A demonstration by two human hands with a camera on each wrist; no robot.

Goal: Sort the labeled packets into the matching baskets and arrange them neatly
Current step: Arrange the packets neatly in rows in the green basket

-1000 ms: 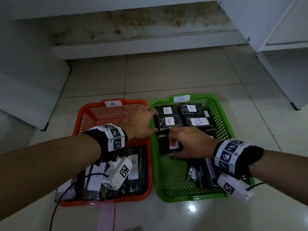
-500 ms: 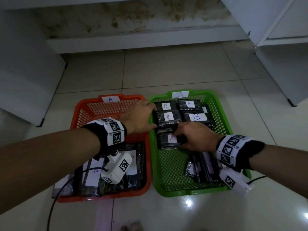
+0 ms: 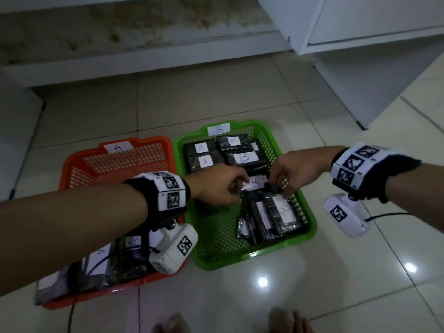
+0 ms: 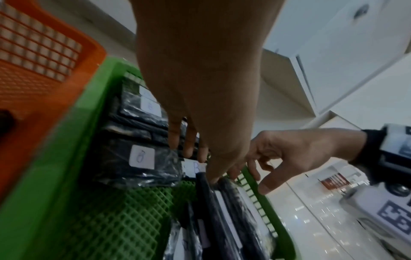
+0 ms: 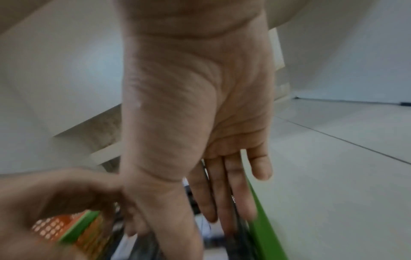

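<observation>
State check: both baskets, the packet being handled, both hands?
Orange basket: packets at near end, far end bare.
Green basket: B packets flat in far rows, loose pile near right.
B packet: held between both hands.
Left hand: grips it.
Right hand: fingers on it.

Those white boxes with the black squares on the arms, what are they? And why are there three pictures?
They are small cameras strapped to a person's wrists. One picture comes from a camera on the head looking down; the other two look along each hand. On the tiled floor stand an orange basket marked A and a green basket marked B, both holding dark packets with white labels. The left hand and right hand meet over the green basket at one packet labelled B. The left pinches its edge; the right's fingers reach down beside it, too blurred to tell if they grip.
</observation>
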